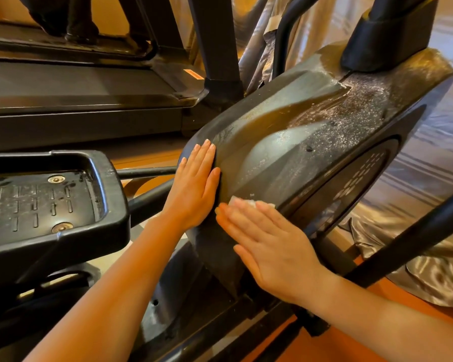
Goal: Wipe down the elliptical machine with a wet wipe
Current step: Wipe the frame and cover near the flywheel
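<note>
Nearest the camera, two bare forearms reach up from the bottom edge toward the black housing of the elliptical machine (311,131). The right hand (270,244) lies flat on the lower rear part of the housing, fingers straight and close together, pressing a white wet wipe (242,202) against the plastic — only a small crumpled edge of the wipe shows beyond the fingertips, just below the housing's curved side panel. Just beside it, the left hand (194,186) rests open and flat on the rear edge of the housing, fingers straight and together, pointing up along the rim; it holds nothing.

At the left edge of the view sits the machine's black foot pedal (50,202), a raised-rim tray with a slotted, scuffed tread and two round bolt heads. Dark tubular bars run from under it toward the housing, and another dark bar (413,236) crosses diagonally at the right. The floor (390,291) under the machine is orange.

Farther up the housing, the top surface is coated in pale dust and speckles, thickest near the black upright column (387,40) that rises from its top right. A round side disc (351,184) with rows of small oval openings faces right.

Beyond the machine, a grey shiny cover sheet (416,262) lies crumpled on the floor at the right — more of it hangs behind the housing. Along the far left stands a treadmill (76,84) with a dark belt and a small orange label.
</note>
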Demonstrator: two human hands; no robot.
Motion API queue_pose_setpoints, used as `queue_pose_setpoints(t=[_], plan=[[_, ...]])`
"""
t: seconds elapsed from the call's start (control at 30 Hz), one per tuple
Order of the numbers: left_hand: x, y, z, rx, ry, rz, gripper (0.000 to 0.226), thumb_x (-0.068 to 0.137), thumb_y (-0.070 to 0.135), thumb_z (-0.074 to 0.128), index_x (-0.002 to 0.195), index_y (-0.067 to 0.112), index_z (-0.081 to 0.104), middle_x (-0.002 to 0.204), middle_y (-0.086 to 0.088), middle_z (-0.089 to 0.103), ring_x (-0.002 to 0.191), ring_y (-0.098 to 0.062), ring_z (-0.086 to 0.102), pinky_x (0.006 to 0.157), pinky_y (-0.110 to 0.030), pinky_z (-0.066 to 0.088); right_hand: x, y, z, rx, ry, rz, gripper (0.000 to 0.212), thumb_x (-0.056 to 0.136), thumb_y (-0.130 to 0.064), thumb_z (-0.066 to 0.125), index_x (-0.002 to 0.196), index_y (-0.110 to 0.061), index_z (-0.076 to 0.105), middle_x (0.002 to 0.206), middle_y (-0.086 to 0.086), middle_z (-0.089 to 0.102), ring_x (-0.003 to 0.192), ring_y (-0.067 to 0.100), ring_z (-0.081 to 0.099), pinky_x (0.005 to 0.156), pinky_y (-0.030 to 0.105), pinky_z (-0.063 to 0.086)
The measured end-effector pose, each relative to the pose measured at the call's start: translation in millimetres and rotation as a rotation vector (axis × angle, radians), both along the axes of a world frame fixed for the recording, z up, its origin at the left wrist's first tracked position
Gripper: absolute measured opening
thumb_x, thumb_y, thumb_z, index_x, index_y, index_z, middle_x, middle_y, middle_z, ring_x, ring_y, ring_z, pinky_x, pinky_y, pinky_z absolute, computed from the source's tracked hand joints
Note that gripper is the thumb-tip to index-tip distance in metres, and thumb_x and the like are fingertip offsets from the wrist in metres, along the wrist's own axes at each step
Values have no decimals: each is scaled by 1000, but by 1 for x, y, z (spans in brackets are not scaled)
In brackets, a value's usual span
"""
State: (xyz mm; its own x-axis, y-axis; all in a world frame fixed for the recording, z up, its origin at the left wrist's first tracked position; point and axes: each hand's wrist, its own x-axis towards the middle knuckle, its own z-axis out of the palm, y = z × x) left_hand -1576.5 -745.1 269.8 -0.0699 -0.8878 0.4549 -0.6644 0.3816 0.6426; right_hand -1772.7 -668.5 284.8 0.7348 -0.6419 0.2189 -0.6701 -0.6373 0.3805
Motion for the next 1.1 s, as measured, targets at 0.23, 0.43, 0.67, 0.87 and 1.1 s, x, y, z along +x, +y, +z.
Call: queue_pose_setpoints(t=[0.23,0.43,0.67,0.87,1.1], plan=[[-5,4,-6,18,-16,15,58,104,45,24,156,25,9,164,6,3,150,-9,-6,120,-32,-8,2,-26,35,-84,-322,-352,60,102,-43,14,153,-13,19,161,5,15,149,19,5,120,43,12],[-3,6,-8,1,-7,-2,64,98,50,20,156,24,12,164,7,4,150,-9,-6,122,-35,-6,11,3,-6,-28,-126,3,51,103,-33,29,149,-12,33,158,4,25,148,19,14,118,42,22],[-4,12,-12,3,15,8,60,102,47,22,156,25,10,164,7,3,150,-10,-6,121,-34,-7,-18,-38,40,-155,-366,-327,57,103,-37,16,151,-10,27,158,6,25,148,18,15,121,38,10],[-6,12,-12,-24,33,13,57,103,42,24,156,22,14,164,4,6,151,-12,-2,121,-35,-5,9,7,-14,-99,-246,-26,49,103,-27,30,149,-9,32,157,6,27,148,22,15,118,44,21],[-8,13,-14,-32,32,30,53,107,37,27,156,21,15,164,3,7,151,-13,-2,118,-29,-7,-14,-9,-3,-122,-28,74,49,104,-29,30,150,-15,32,157,4,26,147,20,18,119,40,18]])
